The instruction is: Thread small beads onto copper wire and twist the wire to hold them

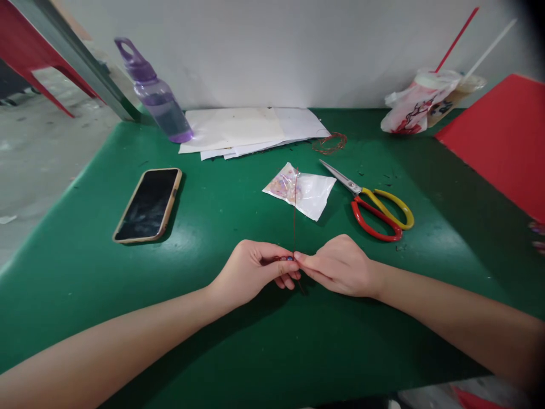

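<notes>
Table (213,204): glossy green
Left hand (244,272): fingers pinching small round beads (290,258), one blue
Right hand (340,267): fingers pinching thin red-brown cord (294,218) between both hands
Done: few beads, apparently strung
Remaining: loose cord ends; clear-and-white plastic packet (315,192) of pastel beads (281,186)

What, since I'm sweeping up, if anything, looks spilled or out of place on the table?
Small dark scraps lie scattered near the scissors, looking like litter; the papers behind are unevenly stacked.

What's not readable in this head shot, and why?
All in the head view:
Beads: full count hidden by the left hand.
Cord: stretch at the fingers covered by the right hand.
Packet: contents too small to count.
Red panel: cut off by right edge.
</notes>
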A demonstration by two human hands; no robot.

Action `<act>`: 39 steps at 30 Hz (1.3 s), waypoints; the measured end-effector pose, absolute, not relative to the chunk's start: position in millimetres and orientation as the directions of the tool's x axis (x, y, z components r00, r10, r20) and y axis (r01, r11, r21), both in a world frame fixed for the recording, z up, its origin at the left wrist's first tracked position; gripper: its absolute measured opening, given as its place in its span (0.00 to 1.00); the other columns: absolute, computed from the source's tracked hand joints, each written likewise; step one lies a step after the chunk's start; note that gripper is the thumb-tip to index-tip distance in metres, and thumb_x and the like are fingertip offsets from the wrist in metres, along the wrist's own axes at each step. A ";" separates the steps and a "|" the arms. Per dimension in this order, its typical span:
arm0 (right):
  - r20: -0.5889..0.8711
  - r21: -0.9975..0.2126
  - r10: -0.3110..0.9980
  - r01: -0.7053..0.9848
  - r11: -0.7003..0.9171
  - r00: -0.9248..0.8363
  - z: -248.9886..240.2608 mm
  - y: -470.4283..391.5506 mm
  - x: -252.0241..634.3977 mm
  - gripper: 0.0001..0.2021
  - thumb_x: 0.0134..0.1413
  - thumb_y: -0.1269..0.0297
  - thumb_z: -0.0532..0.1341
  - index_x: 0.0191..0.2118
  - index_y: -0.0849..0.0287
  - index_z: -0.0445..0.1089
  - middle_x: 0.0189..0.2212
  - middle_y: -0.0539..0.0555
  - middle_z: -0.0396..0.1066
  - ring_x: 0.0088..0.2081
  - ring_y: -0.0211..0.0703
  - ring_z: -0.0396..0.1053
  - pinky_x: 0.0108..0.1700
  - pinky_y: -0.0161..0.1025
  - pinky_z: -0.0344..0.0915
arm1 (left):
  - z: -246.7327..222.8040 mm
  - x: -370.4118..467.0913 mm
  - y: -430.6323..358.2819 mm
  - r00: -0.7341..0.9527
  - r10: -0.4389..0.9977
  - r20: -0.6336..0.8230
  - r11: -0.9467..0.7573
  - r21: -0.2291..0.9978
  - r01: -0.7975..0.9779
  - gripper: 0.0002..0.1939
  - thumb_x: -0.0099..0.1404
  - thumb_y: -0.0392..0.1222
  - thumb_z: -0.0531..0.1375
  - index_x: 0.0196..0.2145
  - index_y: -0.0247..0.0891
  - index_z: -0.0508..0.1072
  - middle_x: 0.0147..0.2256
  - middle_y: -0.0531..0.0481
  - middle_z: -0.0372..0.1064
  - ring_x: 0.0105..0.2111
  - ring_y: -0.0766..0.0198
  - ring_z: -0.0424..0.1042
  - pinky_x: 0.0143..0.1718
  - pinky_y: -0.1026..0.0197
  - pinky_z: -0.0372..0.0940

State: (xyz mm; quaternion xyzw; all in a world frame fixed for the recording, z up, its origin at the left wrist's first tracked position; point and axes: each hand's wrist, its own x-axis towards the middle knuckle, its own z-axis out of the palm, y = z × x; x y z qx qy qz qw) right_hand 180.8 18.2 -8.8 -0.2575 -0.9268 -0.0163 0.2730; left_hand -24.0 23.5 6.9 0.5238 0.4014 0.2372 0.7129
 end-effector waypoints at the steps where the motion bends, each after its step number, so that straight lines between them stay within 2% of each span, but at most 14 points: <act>1: 0.522 -0.117 0.469 0.485 0.867 -0.712 -8.8 18.2 180.7 0.07 0.58 0.67 0.54 0.40 0.60 0.66 0.16 0.42 0.63 0.18 0.28 0.58 0.21 0.32 0.48 | 6.9 -23.9 23.6 0.564 0.760 -0.323 0.339 0.937 0.080 0.05 0.58 0.37 0.61 0.30 0.33 0.76 0.26 0.51 0.75 0.24 0.70 0.73 0.26 0.70 0.69; 7: 0.534 -0.161 0.491 0.488 0.858 -0.689 -9.2 17.9 178.9 0.06 0.59 0.67 0.53 0.39 0.59 0.66 0.16 0.42 0.64 0.17 0.28 0.59 0.20 0.32 0.49 | 7.2 -23.4 23.8 0.546 0.772 -0.325 0.336 0.938 0.084 0.04 0.57 0.36 0.62 0.29 0.33 0.76 0.23 0.52 0.75 0.23 0.71 0.73 0.27 0.70 0.69; 22: 0.559 -0.158 0.491 0.496 0.854 -0.668 -11.7 18.6 178.0 0.06 0.58 0.67 0.55 0.40 0.59 0.66 0.16 0.41 0.67 0.17 0.27 0.61 0.20 0.33 0.50 | 7.5 -22.3 25.8 0.542 0.766 -0.345 0.352 0.931 0.095 0.04 0.56 0.36 0.62 0.26 0.32 0.75 0.23 0.52 0.74 0.24 0.69 0.74 0.27 0.70 0.70; 27: 0.576 -0.134 0.539 0.579 0.804 -0.615 -19.1 19.5 180.1 0.08 0.56 0.66 0.57 0.42 0.58 0.66 0.21 0.43 0.72 0.20 0.29 0.66 0.22 0.33 0.53 | 6.5 -21.5 26.0 0.535 0.795 -0.287 0.299 0.952 0.066 0.05 0.55 0.35 0.63 0.32 0.33 0.74 0.25 0.52 0.74 0.28 0.68 0.75 0.31 0.69 0.70; 32: 0.616 -0.136 0.547 0.607 0.783 -0.567 -22.6 22.0 182.2 0.10 0.53 0.66 0.60 0.42 0.59 0.67 0.24 0.45 0.74 0.23 0.30 0.68 0.24 0.32 0.56 | 3.9 -22.7 26.8 0.583 0.777 -0.236 0.262 0.964 0.041 0.09 0.61 0.37 0.57 0.40 0.34 0.72 0.33 0.49 0.74 0.33 0.66 0.75 0.35 0.66 0.70; 39: 0.578 -0.164 0.577 0.610 0.775 -0.577 -21.2 23.3 182.6 0.08 0.55 0.65 0.59 0.41 0.58 0.69 0.25 0.44 0.74 0.23 0.29 0.69 0.23 0.31 0.56 | 5.9 -23.4 27.6 0.608 0.752 -0.255 0.269 0.961 0.070 0.11 0.64 0.39 0.54 0.42 0.32 0.71 0.37 0.45 0.73 0.33 0.65 0.75 0.36 0.63 0.69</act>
